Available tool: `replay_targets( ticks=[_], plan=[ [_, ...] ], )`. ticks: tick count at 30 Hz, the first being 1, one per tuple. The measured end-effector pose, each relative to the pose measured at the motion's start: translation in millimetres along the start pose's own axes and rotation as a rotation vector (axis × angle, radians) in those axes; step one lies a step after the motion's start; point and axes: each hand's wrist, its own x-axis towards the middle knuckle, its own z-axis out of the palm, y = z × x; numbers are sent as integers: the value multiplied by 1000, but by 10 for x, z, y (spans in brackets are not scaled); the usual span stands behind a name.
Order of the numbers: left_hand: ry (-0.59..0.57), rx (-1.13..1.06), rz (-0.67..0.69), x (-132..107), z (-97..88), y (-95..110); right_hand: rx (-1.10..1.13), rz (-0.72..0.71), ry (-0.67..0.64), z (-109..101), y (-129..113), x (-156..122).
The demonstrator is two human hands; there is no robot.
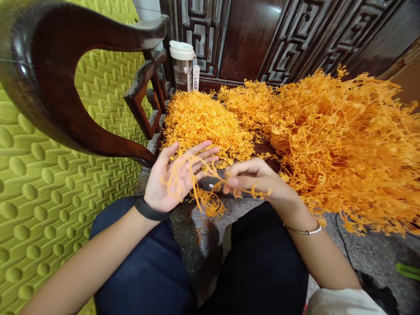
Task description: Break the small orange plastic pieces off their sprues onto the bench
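My right hand [249,177] is closed, its fingertips pinching an orange branched plastic stem [215,172]. The thin curled strands of the stem spread leftward across the palm of my left hand [183,175]. My left hand is open, palm up with the fingers stretched apart; the strands lie over or just in front of it, and I cannot tell whether they touch. Just beyond my hands lies a heap of small orange pieces [206,124] on a dark wooden seat [274,155]. A much larger pile of orange branched stems [348,144] rises to the right.
A clear cup with a white lid [181,51] stands behind the small heap, a white tag [196,78] beside it. The curved dark armrest [108,148] is at left, against a yellow-green textured wall covering [39,192]. Orange strands [210,204] hang below my hands over the speckled floor [187,236].
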Motion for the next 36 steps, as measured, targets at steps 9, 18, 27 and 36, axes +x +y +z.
replay_targets(
  ticks=[9,18,27,36],
  plan=[
    [120,-43,236,15,-60,41,325,-307,261,-122,58,21],
    [-403,456,-363,-53,-33,-97,166,-233,-271,-132,81,-49],
    [-314,370,-299,-30,-52,-166,-249,16,-364,-122,-9,-42],
    [-193,610,17,-56,-32,-149,-501,66,-671,-30,134,34]
  ],
)
